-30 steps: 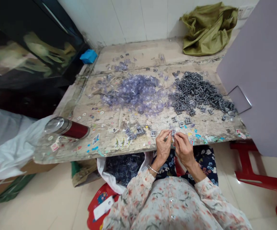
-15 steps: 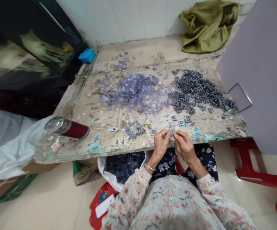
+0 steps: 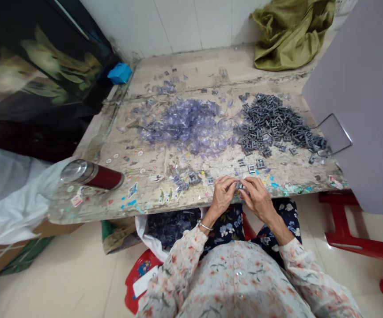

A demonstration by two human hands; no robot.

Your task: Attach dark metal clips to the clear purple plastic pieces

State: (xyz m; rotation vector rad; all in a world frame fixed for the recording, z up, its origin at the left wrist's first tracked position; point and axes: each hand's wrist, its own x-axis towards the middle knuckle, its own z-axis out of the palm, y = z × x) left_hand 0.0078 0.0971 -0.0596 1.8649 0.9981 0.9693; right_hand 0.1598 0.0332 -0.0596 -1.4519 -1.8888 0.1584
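At the table's front edge, my left hand (image 3: 222,194) and my right hand (image 3: 255,196) both pinch one small dark grey plastic frame piece (image 3: 239,185) between their fingertips. Fingers cover part of it, and whether a clear piece sits in it I cannot tell. Just beyond the hands lie a few loose grey frame pieces (image 3: 260,164). A large pile of the same grey pieces (image 3: 271,119) is at the right. Left of it spreads a pile of clear purplish plastic pieces (image 3: 191,119). A small cluster of grey and clear pieces (image 3: 186,180) lies left of my left hand.
A red thermos (image 3: 93,174) lies at the table's left. Below the front edge, a white bag (image 3: 141,229) holds dark clear pieces. A grey panel with a wire handle (image 3: 360,101) stands at the right. Olive cloth (image 3: 289,37) and a blue box (image 3: 119,73) are farther back.
The grey piece has tilted between my fingertips, and the right-hand fingers now reach further over it. The view has shifted slightly; the piles look the same.
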